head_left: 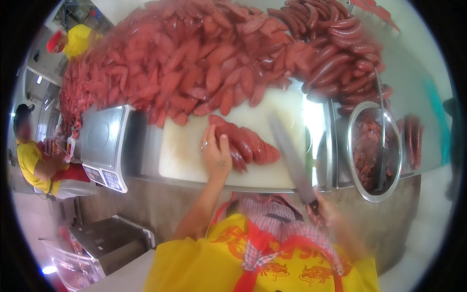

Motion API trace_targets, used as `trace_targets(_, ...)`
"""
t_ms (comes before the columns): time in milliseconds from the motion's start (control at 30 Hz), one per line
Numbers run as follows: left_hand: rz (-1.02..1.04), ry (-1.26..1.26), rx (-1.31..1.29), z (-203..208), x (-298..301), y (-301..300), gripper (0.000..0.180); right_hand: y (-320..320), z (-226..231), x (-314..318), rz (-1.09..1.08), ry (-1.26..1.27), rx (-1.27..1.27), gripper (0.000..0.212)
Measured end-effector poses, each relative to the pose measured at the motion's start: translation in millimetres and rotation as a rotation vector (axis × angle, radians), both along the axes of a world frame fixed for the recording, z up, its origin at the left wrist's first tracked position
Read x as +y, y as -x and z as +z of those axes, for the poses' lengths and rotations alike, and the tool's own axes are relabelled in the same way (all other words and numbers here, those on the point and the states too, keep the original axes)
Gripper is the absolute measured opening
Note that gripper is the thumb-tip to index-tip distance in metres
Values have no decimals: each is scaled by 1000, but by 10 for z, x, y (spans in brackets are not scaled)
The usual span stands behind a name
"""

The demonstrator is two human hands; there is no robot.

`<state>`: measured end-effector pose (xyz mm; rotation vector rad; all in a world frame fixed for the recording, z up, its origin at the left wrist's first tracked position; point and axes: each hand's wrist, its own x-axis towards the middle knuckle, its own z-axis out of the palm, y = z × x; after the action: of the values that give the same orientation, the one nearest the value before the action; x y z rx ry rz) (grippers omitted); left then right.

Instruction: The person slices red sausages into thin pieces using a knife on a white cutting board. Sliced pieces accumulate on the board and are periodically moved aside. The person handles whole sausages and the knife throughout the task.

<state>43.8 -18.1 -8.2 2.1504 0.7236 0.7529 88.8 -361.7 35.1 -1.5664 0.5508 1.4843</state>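
Observation:
Several red sausages (249, 145) lie bunched together on a white cutting board (182, 151), with cuts visible toward their right end. My left hand (216, 155) grips the bunch at its left side, thumb near me and fingers over the far side; a ring shows on one finger. My right hand (325, 213) is closed round the dark handle of a long, broad knife (292, 158). Its blade slants up and to the left over the right part of the board, apart from the sausages and slightly blurred.
A big heap of sliced sausage (180, 63) rises behind the board. Whole sausages (335, 58) are piled at the back right. A steel bowl (351, 160) holds sausage pieces and a dark-handled tool. At left stands a scale (104, 141); beyond it works a person in yellow (41, 163).

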Motion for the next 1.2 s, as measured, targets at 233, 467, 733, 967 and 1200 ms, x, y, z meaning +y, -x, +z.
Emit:
trace_targets(233,56,-39,-24,91,-369,-341,72,-116,50,238,217,-177,39,78)
trace_targets(467,22,95,-243,50,-386,-644,81,-283,455,663,254,-221,-112,78)
trace_targets(733,-82,224,-836,1140,679,-2235,61,-1165,1250,1860,172,-237,-657,81)
trace_targets(967,175,-254,-194,1984,1702,-3168,83,-2168,1612,2920,-15,-359,-811,72)
trace_targets(1200,-13,-671,627,1413,1634,-3656,102,-1972,862,2065,-279,-197,-754,72)
